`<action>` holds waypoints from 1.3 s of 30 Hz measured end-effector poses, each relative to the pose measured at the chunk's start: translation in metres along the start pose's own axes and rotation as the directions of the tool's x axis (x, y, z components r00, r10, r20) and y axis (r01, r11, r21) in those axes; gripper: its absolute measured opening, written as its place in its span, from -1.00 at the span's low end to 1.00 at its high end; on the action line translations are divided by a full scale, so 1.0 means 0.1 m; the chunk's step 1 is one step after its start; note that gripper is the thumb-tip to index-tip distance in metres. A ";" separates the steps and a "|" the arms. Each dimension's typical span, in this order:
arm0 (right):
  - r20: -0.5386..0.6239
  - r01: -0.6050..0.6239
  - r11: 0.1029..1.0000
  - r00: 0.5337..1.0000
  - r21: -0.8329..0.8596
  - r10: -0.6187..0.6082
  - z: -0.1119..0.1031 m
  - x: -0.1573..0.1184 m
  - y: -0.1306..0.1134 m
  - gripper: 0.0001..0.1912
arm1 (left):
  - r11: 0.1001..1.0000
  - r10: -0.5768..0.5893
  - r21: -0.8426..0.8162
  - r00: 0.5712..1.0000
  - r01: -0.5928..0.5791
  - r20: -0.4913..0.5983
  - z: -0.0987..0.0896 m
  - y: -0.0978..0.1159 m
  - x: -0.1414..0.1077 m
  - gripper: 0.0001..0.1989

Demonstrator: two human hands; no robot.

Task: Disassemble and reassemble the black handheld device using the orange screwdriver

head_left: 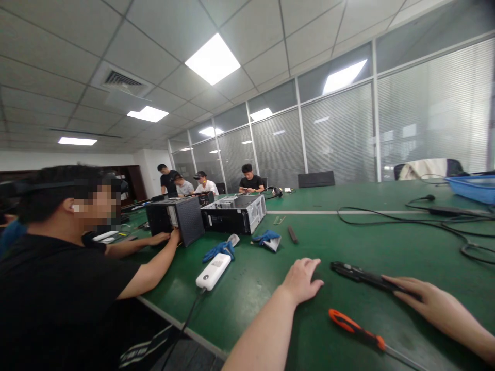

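My left hand (pixel 303 281) is over the green table (pixel 263 293), its fingers stretched out and thumb apart, with nothing in it. To its right, my right hand (pixel 433 306) has its fingers around the near end of a long black tool (pixel 358 274); its exact kind is unclear. The tool's far end points toward my left hand and stays apart from it. Just nearer to me lies a screwdriver (pixel 356 329) with an orange and black handle, its metal shaft running toward the lower right. Neither hand touches it.
Blue gloves (pixel 267 238), a dark bar (pixel 293 235) and a white power strip (pixel 213 271) lie to the left. A co-worker (pixel 58 268) reaches into a black computer case (pixel 185 221); another case (pixel 232 214) stands beside it. Black cables (pixel 386 220) and a blue basket (pixel 472 189) are at right.
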State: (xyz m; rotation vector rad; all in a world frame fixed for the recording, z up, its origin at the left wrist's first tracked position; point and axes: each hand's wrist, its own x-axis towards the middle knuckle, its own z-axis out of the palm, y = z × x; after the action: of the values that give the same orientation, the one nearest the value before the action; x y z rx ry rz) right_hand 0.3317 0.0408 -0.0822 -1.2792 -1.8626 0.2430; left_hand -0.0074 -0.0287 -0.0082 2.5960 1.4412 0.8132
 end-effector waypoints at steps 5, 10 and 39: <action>0.224 0.008 1.000 0.974 0.018 -0.012 -0.15 -0.11 -0.47 -0.59 | 0.995 0.017 -0.101 1.000 -0.017 -0.001 -0.02 -0.02 0.02 -0.33; 0.290 -0.015 0.998 0.957 0.058 -0.002 -0.30 -0.13 -0.71 -0.55 | 0.986 -0.008 -0.164 1.000 0.013 0.028 0.00 -0.04 0.06 -0.35; -0.168 -0.291 0.935 0.951 -0.201 0.260 -1.02 0.03 -0.21 -0.47 | 0.968 -0.001 -0.247 0.985 0.044 0.172 -0.23 0.14 0.20 -0.69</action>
State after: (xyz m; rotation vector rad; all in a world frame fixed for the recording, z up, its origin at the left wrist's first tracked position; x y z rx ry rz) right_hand 0.3912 0.0047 -0.0051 -1.6732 -1.6222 0.0894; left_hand 0.0010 -0.0242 0.0238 2.3911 1.2321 0.6984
